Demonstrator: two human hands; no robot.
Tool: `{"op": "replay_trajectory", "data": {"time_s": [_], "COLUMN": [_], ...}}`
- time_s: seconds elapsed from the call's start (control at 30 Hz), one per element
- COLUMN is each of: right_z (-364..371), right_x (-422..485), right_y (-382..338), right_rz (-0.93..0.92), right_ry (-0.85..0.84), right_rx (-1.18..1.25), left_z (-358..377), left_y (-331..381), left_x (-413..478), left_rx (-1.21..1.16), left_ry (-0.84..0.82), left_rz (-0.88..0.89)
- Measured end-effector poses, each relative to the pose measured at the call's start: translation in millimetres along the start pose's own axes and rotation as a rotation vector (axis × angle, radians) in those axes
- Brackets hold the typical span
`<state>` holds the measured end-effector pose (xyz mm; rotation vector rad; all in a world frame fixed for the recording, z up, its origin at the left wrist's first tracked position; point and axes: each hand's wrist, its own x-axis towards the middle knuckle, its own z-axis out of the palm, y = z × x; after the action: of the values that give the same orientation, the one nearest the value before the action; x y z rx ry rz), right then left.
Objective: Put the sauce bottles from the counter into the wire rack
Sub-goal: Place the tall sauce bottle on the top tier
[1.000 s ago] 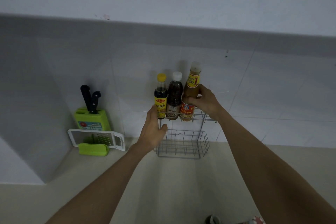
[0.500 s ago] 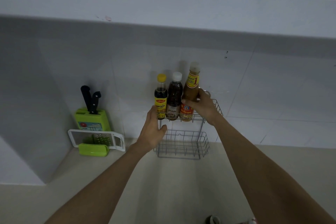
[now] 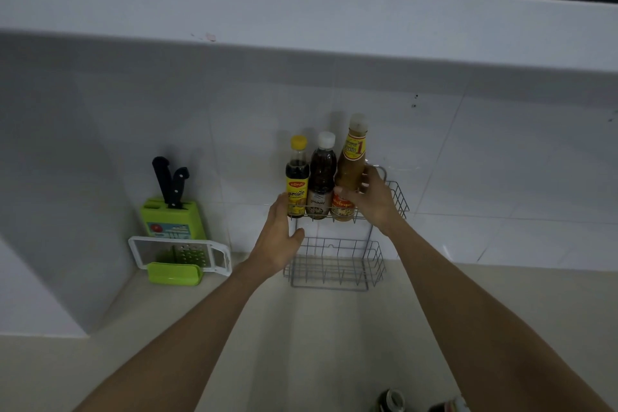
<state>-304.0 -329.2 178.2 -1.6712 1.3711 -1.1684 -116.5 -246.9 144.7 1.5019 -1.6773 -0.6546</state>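
Observation:
A two-tier wire rack [image 3: 398, 197] stands against the tiled wall. Its upper tier holds three bottles side by side: a yellow-capped dark sauce bottle [image 3: 297, 177], a white-capped dark bottle [image 3: 321, 174] and a tall orange-brown sauce bottle [image 3: 351, 164]. My right hand [image 3: 371, 199] is wrapped around the orange-brown bottle's lower half. My left hand [image 3: 279, 237] rests at the rack's left front corner, fingers by the upper tier's edge and the thumb at its left post. The lower tier [image 3: 334, 266] holds nothing. Two more bottle tops [image 3: 394, 400] show at the bottom edge.
A green knife block [image 3: 174, 216] with two black-handled knives stands left of the rack, a white and green grater [image 3: 180, 257] leaning in front of it. A white cabinet overhangs the counter [image 3: 234, 344]. A wall side panel closes the left.
My right hand has slid down and right along the orange-brown bottle, uncovering the rack's right end. The bottle stands a little more upright. My left hand has stayed put.

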Motion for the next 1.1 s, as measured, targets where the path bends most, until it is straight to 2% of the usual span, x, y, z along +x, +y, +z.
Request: {"op": "replay_trajectory", "data": {"time_s": [0.37,0.63,0.8,1.1], "right_z": [-1.3,2.4,9.8,31.7], "right_x": [2.8,-4.8,-16.8,-71.9], "right_y": [-1.9,-1.5,-1.3,-16.7], "right_rz": [0.015,0.047,0.038,-0.09], "right_ry": [-0.053,-0.033,0.06,0.321], "right_rx": [-0.113,-0.093,-0.07,0.086], "left_z": [-2.1,-1.8,-6.7,-14.3], "left_y": [-0.2,4.0,2.8,-14.3], "left_x": [1.1,-0.1,-7.1,-34.9], "left_rx": [0.011,0.023,0.028,-0.024], "left_ry": [-0.084,-0.101,-0.088,-0.083], "left_rz": [-0.022,-0.029,-0.03,-0.109]}}
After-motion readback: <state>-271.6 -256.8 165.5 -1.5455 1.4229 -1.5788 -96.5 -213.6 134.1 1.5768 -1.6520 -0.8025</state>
